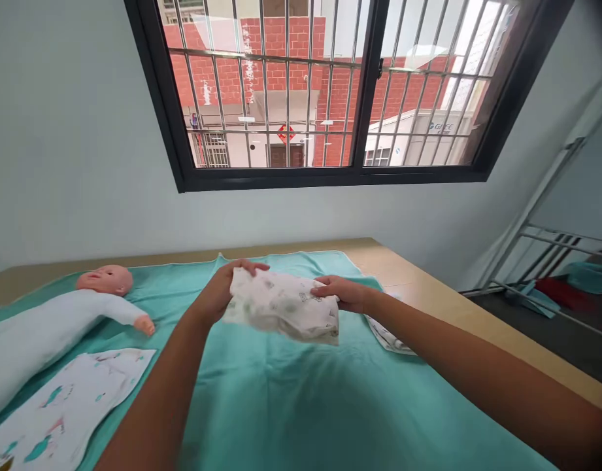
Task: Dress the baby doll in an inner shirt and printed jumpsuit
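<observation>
Between my two hands I hold a folded white baby garment (281, 302) with a faint print, just above a teal cloth (261, 405). My left hand (232, 288) grips its left edge, the thumb side on top. At the opposite end, my right hand (342, 292) pinches the fabric between thumb and fingers. Partly behind my right forearm lies another folded white cloth (391, 337) with dark print. The exact kind of garment in my hands cannot be made out.
A baby doll (104, 281) in white clothing lies on the left. Below it is a white printed cloth item (99, 392). The wooden tabletop (408, 281) borders the teal cloth. A barred window (281, 98) is in the wall ahead, and a metal rack (526, 261) stands right.
</observation>
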A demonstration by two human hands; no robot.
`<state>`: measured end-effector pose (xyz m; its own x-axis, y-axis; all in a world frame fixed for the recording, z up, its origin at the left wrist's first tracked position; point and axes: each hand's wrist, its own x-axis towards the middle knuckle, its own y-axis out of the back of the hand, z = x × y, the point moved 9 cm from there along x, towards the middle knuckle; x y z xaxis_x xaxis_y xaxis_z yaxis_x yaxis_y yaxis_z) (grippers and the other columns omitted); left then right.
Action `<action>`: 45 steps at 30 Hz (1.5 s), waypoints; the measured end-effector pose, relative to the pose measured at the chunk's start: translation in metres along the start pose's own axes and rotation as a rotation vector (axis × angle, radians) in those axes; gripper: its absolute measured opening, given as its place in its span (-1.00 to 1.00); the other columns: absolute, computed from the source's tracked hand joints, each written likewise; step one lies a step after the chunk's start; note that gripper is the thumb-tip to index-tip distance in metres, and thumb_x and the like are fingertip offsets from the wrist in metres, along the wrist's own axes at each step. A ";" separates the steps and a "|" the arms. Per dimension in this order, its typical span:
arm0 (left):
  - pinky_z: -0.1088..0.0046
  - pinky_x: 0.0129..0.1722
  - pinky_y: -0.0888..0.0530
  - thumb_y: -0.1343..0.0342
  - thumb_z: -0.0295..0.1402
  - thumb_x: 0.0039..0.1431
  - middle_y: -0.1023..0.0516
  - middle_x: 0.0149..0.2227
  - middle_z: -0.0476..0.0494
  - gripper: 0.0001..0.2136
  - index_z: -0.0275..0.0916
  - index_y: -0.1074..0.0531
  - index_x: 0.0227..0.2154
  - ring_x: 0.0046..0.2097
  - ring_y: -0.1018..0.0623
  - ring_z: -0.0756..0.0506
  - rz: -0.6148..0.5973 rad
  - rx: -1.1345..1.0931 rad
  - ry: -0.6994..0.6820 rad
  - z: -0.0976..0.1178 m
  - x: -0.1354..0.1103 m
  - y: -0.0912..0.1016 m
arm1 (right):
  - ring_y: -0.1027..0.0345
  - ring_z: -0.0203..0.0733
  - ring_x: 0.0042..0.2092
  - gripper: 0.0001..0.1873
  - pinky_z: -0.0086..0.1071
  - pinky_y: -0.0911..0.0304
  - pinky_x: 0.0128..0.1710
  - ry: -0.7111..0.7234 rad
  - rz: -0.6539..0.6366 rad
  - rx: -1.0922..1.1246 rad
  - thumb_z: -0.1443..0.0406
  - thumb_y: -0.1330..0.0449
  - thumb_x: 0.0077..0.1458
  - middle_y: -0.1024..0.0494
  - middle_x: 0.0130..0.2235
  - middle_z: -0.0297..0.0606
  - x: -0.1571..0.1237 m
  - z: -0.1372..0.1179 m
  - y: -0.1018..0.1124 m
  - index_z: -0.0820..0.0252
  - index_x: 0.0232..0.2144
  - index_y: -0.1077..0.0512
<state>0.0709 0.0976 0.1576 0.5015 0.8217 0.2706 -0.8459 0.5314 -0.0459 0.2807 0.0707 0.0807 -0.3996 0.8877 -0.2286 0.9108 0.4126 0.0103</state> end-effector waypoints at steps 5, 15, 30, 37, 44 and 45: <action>0.28 -0.23 -0.50 -0.21 -0.36 -0.09 -0.51 0.03 -0.26 -0.86 -0.28 -0.43 -0.45 -0.11 -0.57 -0.25 -0.005 0.074 0.243 -0.075 -0.045 0.051 | -0.42 -0.25 -0.33 -0.61 -0.47 -0.31 -0.43 -0.173 -0.054 -0.278 0.11 -0.40 -0.17 -0.56 -0.29 -0.27 0.051 0.040 -0.010 0.16 -0.28 -0.53; 0.21 0.01 -0.43 -0.16 -0.24 -0.02 -0.59 -0.08 -0.20 -0.65 -0.26 -0.49 -0.15 -0.03 -0.54 -0.21 0.306 0.334 0.177 -0.129 -0.051 0.093 | -0.34 -0.19 -0.28 -0.71 -0.34 -0.24 -0.26 0.202 0.426 -0.592 0.09 -0.09 0.08 -0.51 -0.34 -0.28 0.067 0.059 0.017 0.19 -0.36 -0.45; 0.14 0.33 -0.01 -0.18 -0.16 0.05 -0.30 0.26 -0.04 -0.62 -0.06 -0.52 -0.04 0.36 -0.08 -0.25 -0.068 0.673 0.225 -0.120 -0.062 0.062 | 0.44 0.22 0.39 -0.07 0.05 0.16 0.29 0.230 -0.233 -0.875 0.13 -0.45 -0.27 -0.03 0.36 -0.34 0.027 0.052 -0.030 -0.24 0.20 -0.26; 0.09 0.31 -0.04 -0.18 -0.19 0.04 -0.37 0.21 -0.10 -0.72 -0.10 -0.58 -0.18 0.33 -0.14 -0.28 -0.015 0.638 0.212 -0.119 -0.059 0.062 | -0.15 0.03 0.23 -0.81 -0.07 0.08 0.27 0.399 -0.009 -0.747 0.17 -0.19 0.11 -0.45 0.11 -0.27 0.036 0.039 -0.023 0.02 -0.27 -0.57; 0.16 0.33 0.04 -0.05 -0.45 -0.01 -0.13 0.34 0.09 -0.51 0.01 -0.48 0.02 0.39 0.04 -0.22 -0.227 0.669 0.273 -0.111 -0.072 0.060 | 0.24 0.11 0.38 -0.47 -0.05 0.17 0.31 0.232 -0.289 -0.763 0.17 -0.37 -0.11 -0.14 0.32 -0.40 0.028 0.056 -0.018 -0.14 -0.01 -0.49; 0.17 0.33 0.03 -0.06 -0.44 -0.01 -0.13 0.33 0.09 -0.53 0.01 -0.49 0.01 0.39 0.04 -0.23 -0.219 0.679 0.272 -0.112 -0.072 0.059 | 0.26 0.11 0.38 -0.47 -0.06 0.17 0.32 0.229 -0.284 -0.770 0.19 -0.36 -0.11 -0.12 0.33 -0.42 0.028 0.056 -0.017 -0.15 -0.01 -0.48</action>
<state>0.0057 0.0928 0.0274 0.6235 0.7806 -0.0451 -0.6036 0.5171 0.6069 0.2600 0.0770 0.0195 -0.6887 0.7149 -0.1209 0.4817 0.5758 0.6607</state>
